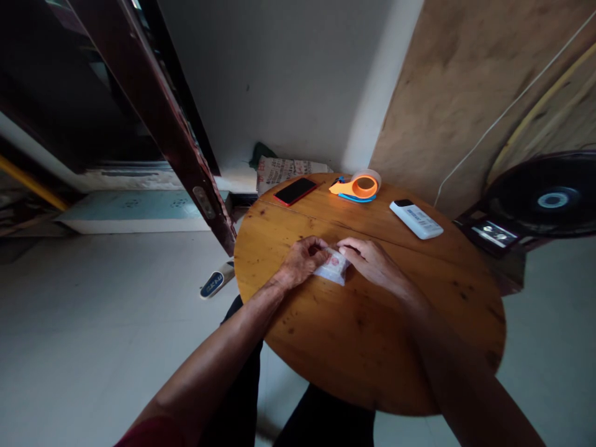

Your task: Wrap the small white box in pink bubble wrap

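A small whitish plastic packet (332, 268) with a red mark on it is between my hands on the round wooden table (358, 347). My left hand (303, 259) pinches the packet's left edge between thumb and fingers. At the upper right corner, my right hand (367, 257) has its fingers closed on the packet's edge. The packet's lower side shows and looks crinkled; the fingers cover parts of its upper edge.
Toward the table's far edge lie a dark-screened phone with a red edge (295, 191), an orange tape dispenser (356, 186) and a white device with a dark end (416, 218). A round black fan-like object (549, 195) stands at the right. A door edge (186, 161) rises at the left.
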The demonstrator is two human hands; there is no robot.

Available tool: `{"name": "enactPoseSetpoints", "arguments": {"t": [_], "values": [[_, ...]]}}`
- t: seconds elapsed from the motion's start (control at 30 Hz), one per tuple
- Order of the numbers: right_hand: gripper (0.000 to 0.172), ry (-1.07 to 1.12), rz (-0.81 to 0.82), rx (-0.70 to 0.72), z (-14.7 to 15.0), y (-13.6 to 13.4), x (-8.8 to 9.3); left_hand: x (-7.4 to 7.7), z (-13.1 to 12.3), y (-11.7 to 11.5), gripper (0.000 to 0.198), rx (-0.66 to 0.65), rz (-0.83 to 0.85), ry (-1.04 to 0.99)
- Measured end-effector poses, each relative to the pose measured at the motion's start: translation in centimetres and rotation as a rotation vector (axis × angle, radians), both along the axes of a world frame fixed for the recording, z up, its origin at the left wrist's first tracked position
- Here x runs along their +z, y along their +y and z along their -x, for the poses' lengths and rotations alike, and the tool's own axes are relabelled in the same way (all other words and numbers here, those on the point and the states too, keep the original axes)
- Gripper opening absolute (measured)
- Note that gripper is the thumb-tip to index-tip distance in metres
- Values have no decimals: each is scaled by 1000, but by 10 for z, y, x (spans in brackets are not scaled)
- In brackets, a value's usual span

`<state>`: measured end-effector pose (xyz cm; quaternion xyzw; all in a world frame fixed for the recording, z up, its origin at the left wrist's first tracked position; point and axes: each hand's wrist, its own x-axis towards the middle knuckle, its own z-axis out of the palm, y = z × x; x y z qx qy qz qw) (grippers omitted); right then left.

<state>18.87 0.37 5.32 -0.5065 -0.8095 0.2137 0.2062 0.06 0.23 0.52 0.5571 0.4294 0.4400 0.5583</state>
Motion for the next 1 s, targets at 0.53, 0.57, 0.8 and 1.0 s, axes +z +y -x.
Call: {"name": "enactPoseSetpoints", "arguments": {"t": [0.53,0.57,0.8,1.0], "values": [[25,59,72,81,-6,2,-2,-3,0,1,26,6,-4,-4],[25,72,95,94,-6,2,-2,-3,0,1,26,5,-5,-9],[26,75,101,90,-5,0,-3,-2,-1,2,25,3,-5,0],[27,35,60,83,-4,1,-2,2,0,1,21,23,-21,49]]}}
